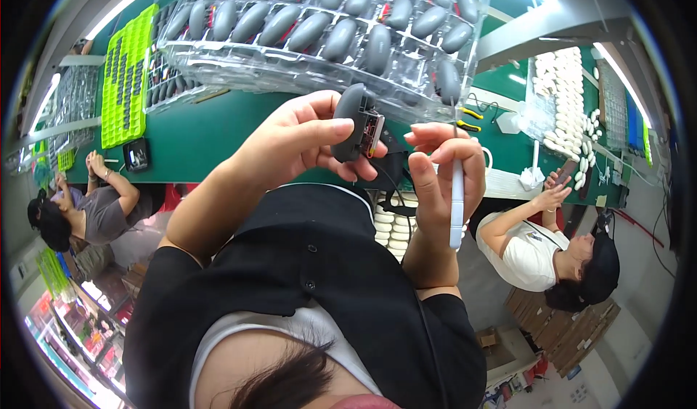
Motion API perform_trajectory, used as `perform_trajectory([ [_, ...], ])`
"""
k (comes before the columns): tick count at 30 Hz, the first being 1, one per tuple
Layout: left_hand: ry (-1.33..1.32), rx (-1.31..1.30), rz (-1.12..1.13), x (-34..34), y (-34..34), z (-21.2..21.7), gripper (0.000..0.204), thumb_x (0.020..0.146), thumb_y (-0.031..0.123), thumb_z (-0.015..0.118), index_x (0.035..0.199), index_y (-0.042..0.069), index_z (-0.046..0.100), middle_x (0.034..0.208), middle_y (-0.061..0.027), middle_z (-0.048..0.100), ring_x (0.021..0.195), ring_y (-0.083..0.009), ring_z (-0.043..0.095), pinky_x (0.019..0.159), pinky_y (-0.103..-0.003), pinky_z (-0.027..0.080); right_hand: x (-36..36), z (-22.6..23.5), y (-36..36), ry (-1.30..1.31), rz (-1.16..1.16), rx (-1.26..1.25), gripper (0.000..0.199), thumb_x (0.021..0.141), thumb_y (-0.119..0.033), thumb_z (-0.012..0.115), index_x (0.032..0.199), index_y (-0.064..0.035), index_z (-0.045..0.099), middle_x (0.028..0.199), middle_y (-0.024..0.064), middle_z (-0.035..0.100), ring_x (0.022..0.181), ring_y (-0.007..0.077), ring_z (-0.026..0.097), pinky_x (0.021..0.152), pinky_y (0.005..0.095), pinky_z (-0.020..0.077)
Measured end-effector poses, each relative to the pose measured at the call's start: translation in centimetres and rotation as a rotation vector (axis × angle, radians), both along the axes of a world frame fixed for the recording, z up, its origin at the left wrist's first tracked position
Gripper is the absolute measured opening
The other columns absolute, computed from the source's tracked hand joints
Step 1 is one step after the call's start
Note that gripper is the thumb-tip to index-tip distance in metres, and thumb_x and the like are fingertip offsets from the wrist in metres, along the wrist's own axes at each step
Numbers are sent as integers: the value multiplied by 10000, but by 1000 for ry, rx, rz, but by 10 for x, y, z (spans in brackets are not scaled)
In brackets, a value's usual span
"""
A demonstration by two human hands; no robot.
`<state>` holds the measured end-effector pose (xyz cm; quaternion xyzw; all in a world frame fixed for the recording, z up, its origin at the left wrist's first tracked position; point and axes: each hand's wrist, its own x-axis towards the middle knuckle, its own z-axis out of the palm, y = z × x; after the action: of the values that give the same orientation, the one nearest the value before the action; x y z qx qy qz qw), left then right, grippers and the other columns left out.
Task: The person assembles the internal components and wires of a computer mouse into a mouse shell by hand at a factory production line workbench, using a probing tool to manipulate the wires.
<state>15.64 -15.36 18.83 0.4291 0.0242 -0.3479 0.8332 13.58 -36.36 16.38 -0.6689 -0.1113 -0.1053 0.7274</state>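
My left hand is closed round a dark grey oval casing, held upright above the bench edge. Its right side is uncovered and shows a small circuit board with red wires. In my right hand, a pale blue-white pen-shaped tool is gripped with its thin tip pointing up; the tool's exact kind is unclear. A gap separates the tool from the casing. Beyond both hands stands a clear plastic tray with rows of similar grey casings, some showing red wires.
Yellow-and-black-handled pliers lie on the green bench right of the tray. A bright green tray stands far left. Many white oval parts cover the right side. Co-workers sit at left and right.
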Motion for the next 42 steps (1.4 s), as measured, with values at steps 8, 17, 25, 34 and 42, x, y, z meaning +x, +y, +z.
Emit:
perform_trajectory([
  [8,107,-10,37,-33,21,-20,319,944,264,558,1112,-4,516,974,-204,668,779,-256,702,681,-295,585,-16,-15,24,142,230,-10,240,770,2,732,850,-47,511,1014,142,629,914,183,599,798,289,462],
  [17,198,41,-20,-42,25,-27,357,922,338,583,1031,-1,548,891,-173,684,700,-203,701,604,-238,565,-30,-20,31,228,239,-27,244,757,10,732,840,-48,510,985,129,628,921,191,592,823,302,457],
  [25,212,18,-36,-44,24,-29,390,905,360,593,1036,-5,553,893,-175,685,692,-205,701,598,-236,560,-32,-18,32,237,242,-27,262,737,49,728,830,-52,504,973,122,623,905,183,588,826,299,451],
  [34,4,157,67,-52,23,-30,431,955,303,527,1278,19,506,921,-99,646,682,-117,615,574,-232,501,-30,-21,18,288,277,293,642,948,-619,321,995,-6,508,862,132,560,841,252,556,786,370,447],
  [42,-140,184,88,-55,22,-29,467,853,179,688,1273,48,529,1053,-55,613,853,-102,590,723,-235,503,-29,-30,20,233,422,421,459,1014,-394,378,812,-29,571,644,108,588,920,325,614,922,435,429],
])
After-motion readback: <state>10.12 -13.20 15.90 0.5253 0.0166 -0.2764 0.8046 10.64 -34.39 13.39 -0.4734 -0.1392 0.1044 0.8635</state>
